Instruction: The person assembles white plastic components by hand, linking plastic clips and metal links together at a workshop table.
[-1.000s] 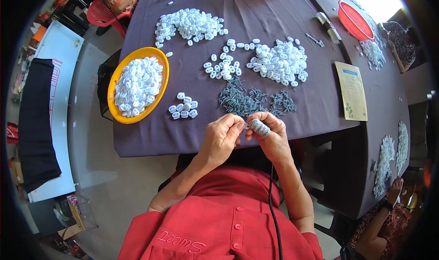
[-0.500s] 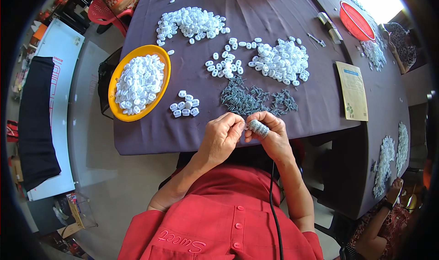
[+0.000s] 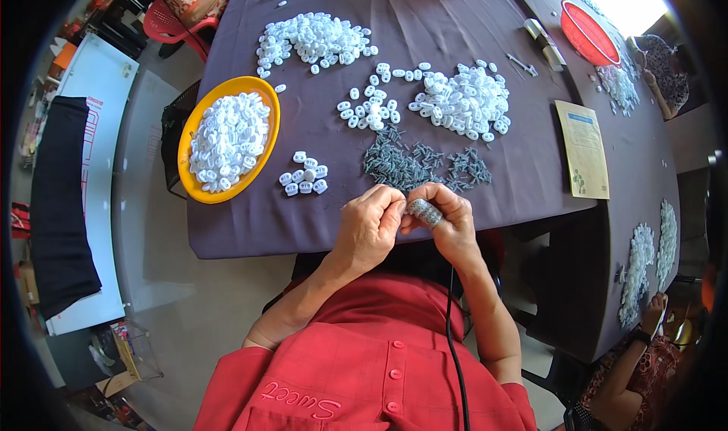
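My left hand (image 3: 369,222) and my right hand (image 3: 447,220) meet fingertip to fingertip at the table's near edge. Both are closed in a pinch. A small white plastic piece sits between the left fingertips, mostly hidden by them. What the right fingers grip is too covered to make out. A grey speckled wrap (image 3: 425,213) covers one right finger. Just beyond the hands lies a heap of small grey pin-like pieces (image 3: 402,164). White oval pieces with two holes (image 3: 464,101) are piled behind it. Left of my hands is a small cluster of white pieces (image 3: 305,175) with dark marks.
A yellow oval tray (image 3: 276,124) full of white pieces stands at the left edge of the dark tablecloth (image 3: 258,230). Another white pile (image 3: 315,37) lies farther back. A paper packet (image 3: 582,150) and a red basket (image 3: 588,35) are at right. Other people sit around the tables.
The hands stay together in nearly the same place. The right fingers have shifted slightly toward the left, and the white piece between the fingertips shows less than before.
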`<act>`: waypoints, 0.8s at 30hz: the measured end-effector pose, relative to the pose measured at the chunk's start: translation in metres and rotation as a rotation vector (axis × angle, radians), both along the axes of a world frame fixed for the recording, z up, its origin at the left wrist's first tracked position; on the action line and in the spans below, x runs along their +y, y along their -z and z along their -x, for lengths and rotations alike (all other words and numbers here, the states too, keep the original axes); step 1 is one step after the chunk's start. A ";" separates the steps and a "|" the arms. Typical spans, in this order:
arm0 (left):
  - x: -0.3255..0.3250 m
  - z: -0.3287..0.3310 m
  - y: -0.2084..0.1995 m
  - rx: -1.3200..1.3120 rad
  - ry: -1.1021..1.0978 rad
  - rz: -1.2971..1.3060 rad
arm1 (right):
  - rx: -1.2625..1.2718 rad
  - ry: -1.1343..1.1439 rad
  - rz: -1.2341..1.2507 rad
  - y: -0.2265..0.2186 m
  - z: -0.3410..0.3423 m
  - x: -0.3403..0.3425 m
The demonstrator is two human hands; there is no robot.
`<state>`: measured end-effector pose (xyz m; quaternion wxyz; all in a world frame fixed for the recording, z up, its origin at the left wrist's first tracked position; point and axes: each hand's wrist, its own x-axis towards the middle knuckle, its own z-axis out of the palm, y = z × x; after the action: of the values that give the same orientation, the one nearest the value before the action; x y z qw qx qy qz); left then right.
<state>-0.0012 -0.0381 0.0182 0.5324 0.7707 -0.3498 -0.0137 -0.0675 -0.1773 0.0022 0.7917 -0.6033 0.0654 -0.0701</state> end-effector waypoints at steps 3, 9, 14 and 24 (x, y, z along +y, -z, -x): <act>-0.002 0.000 0.003 -0.023 -0.025 0.020 | -0.026 0.043 -0.013 0.002 -0.001 0.004; -0.002 0.001 -0.008 0.515 0.025 0.088 | 0.054 0.099 -0.176 0.005 -0.001 0.005; 0.002 0.004 -0.008 0.638 0.054 0.135 | 0.025 0.075 -0.176 0.006 0.000 0.005; 0.007 0.002 -0.005 0.673 -0.011 0.038 | -0.085 0.091 0.073 0.004 0.001 0.008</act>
<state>-0.0032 -0.0312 0.0234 0.6324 0.7148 -0.1502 -0.2579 -0.0684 -0.1689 -0.0020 0.7674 -0.6245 0.0564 -0.1340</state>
